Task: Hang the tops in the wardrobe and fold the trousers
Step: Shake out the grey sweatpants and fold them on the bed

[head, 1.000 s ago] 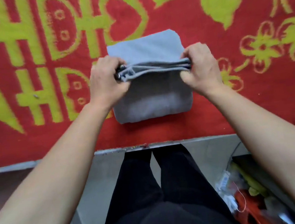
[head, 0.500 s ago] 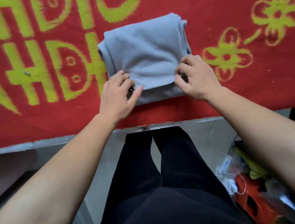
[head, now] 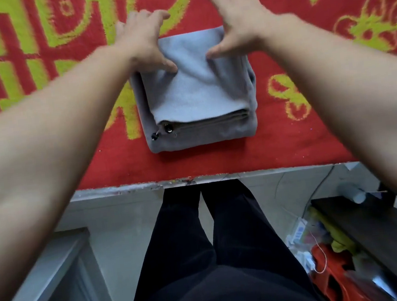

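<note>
Just in from the counter edge (head: 135, 187): our grey trousers (head: 198, 88) lie on the red cover (head: 290, 140), folded into a squat, thick bundle with the layered ends facing that edge.
Left hand (head: 141, 41): over the bundle's corner farthest from the counter edge. The grip is apart, fingers spread and reaching past the cloth, thumb (head: 168, 66) pressing down on the top layer.
Right hand (head: 239, 22): same story at the other far corner. The grip is apart, thumb laid on the fleece, and nothing is pinched that we can see.
Toggle (head: 169, 129): a black drawstring stopper pokes out of the layers on the side nearest the counter edge.
Handling: soft, fleecy and light, we'd say. It has no stiffness, so it would sag and slide open if lifted by one layer.
Where to take hold: we'd go under the whole stack from the two sides that run away from the counter edge. Palms go flat beneath and thumbs on top, so all the layers travel together.
Watch for: the top fold stops a touch short of the layer below on the side by the counter edge. A careless lift could spill it.
Progress: the trousers look as good as folded; no tops or wardrobe in view.
</note>
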Motion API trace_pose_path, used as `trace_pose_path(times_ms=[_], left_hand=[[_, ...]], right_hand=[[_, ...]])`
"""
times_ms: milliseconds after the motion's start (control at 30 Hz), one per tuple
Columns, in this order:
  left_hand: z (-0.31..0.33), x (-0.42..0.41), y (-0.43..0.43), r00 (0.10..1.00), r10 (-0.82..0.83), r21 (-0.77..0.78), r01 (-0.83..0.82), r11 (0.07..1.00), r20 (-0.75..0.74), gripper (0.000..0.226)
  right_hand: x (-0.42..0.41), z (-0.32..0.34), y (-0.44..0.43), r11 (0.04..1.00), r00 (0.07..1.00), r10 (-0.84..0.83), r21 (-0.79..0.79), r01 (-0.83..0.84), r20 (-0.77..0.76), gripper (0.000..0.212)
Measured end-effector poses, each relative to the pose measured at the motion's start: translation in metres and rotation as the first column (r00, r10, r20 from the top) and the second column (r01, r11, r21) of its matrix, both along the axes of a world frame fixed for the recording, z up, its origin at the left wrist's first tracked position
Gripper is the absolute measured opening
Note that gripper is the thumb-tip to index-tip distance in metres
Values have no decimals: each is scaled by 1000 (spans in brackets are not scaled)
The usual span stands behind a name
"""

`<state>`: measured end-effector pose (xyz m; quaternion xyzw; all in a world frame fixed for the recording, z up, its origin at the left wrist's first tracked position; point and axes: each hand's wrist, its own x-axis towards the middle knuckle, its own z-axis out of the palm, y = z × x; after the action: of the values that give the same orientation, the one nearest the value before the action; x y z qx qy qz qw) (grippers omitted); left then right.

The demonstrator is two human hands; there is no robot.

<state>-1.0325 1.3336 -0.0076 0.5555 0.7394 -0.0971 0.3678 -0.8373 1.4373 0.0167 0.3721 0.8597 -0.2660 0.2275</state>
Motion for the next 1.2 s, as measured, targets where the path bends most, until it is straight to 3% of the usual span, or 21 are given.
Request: trace_pose_path(times_ms=[67, 133, 400, 500, 567, 633, 700, 800, 900, 1067, 1200], left_hand=[[-1, 2, 13, 998, -42, -166, 50, 985, 49, 115], [-1, 9, 16, 997, -70, -209, 75, 975, 30, 112], [17, 35, -26, 984, -101, -69, 91, 993, -144, 116], [45, 41, -43, 979, -67, -1, 68, 998, -194, 109], [70, 38, -53, 974, -53, 40, 63, 997, -222, 89], [103, 28, -54, 962, -41, 110, 73, 991, -270, 56], [143, 12, -50, 944, -7, 198, 76, 977, -328, 37], [218, -17, -40, 898, 80, 392, 107, 914, -432, 37], [307, -40, -35, 861, 196, 600, 148, 786, -469, 55], [453, -61, -51, 726, 349, 677, 213, 705, -593, 45], [528, -52, -90, 662, 471, 740, 191, 645, -582, 44]], right_hand=[[-22, -2, 8, 992, 989, 66, -115, -51, 133, 122], [-36, -1, 5, 980, 968, 122, -184, -82, 220, 123], [-22, 16, -28, 986, 955, 114, -146, -75, 275, 123], [-15, 35, -43, 995, 963, 97, -17, -95, 251, 124], [-16, 57, -52, 986, 971, 106, 107, -131, 215, 115], [-23, 90, -55, 971, 981, 105, 198, -136, 161, 105], [-34, 131, -51, 957, 990, 99, 265, -121, 96, 96], [-57, 207, -44, 904, 995, 98, 420, -79, -24, 71], [-81, 292, -41, 801, 984, 123, 598, -24, -126, 42], [-104, 444, -47, 654, 934, 262, 756, 14, -244, 46], [-103, 525, -71, 587, 880, 383, 809, 4, -281, 47]])
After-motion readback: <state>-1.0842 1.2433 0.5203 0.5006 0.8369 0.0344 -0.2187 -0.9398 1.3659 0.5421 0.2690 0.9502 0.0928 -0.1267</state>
